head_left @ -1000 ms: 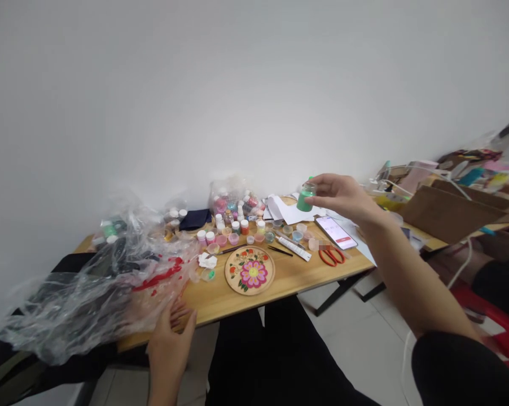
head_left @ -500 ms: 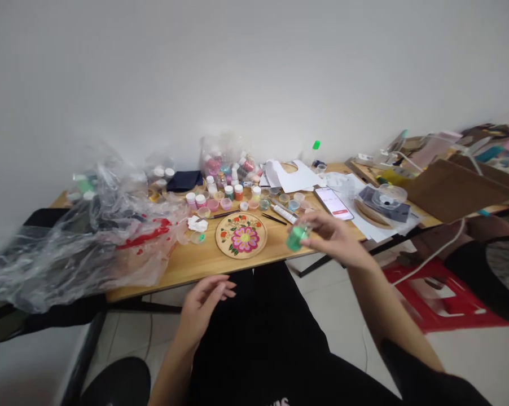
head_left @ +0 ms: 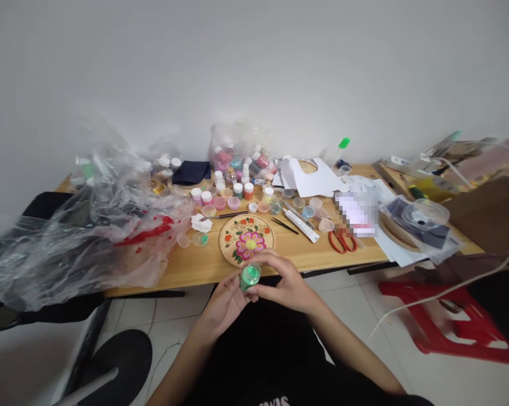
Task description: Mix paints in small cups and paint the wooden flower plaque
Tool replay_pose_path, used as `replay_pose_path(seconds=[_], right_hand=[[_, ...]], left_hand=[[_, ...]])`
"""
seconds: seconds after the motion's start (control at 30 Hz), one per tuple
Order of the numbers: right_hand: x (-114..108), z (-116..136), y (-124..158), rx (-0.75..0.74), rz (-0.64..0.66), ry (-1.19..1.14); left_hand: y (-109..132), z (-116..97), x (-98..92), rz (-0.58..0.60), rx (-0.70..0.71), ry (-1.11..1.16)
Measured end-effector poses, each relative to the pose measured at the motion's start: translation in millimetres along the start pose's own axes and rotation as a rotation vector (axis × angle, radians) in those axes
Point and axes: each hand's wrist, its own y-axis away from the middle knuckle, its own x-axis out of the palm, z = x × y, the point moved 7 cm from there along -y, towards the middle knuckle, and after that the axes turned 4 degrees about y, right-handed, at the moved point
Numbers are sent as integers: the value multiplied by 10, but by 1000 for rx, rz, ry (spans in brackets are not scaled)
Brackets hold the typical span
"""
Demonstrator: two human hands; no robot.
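Observation:
Both hands meet over my lap at the table's front edge, around a small clear jar (head_left: 250, 276) of green paint with an uncovered top. My right hand (head_left: 289, 286) curls its thumb and fingers about the jar's right side. From the left, my left hand (head_left: 226, 301) has its fingers closed on the jar's lower side; some fingertips are hidden. Just beyond lies a round wooden disc (head_left: 229, 246) with a painted pink flower and orange fruit, partly covered by my right fingers.
Paint jars (head_left: 248, 192) and small cups (head_left: 233, 203) stand behind the disc. Thin brushes (head_left: 285, 226), a white tube (head_left: 301, 224) and red-handled scissors (head_left: 342, 242) lie right of it. Crumpled clear plastic (head_left: 89, 242) covers the left side. A red stool (head_left: 438, 316) stands at right.
My right hand has brought the green jar left and down to my lap. My left hand has moved right and now grips it too. The view has turned, showing the scissors.

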Motion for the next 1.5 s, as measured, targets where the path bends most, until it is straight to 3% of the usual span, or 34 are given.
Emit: replay_pose_path(seconds=[0.1,0.17,0.2,0.33,0.57,0.67,0.77,0.87,0.93,1.13,1.5], right_hand=[[-68,-181,-419,26,167,287],[-200,-452,-769,180,250,846],[-255,-548,-945,220,268,938],[-219,-818,-1428,254,380,1071],[24,-954,-1526,246,504,1174],[-30,-820,-1485,221,483,1168],[-167,-405,-1330,41,318,958],[-309,62,-979,-156,204,633],[-324,224,-712,-182,249,514],[-287,278,-215,-69,295,475],[-413,266,109,-28,272,422]], left_hand=[[-16,-138,-84,-26,44,30],[7,-256,-156,-39,77,15],[28,-317,-200,-55,92,3],[160,-539,-366,-153,160,-55],[256,-648,-424,-188,192,-47],[212,-662,-422,-194,185,-44],[162,-664,-384,-180,188,-52],[115,-608,-301,-134,177,-48],[89,-540,-238,-100,161,-35],[58,-347,-67,-54,116,-127],[91,-186,133,-101,70,-410]])
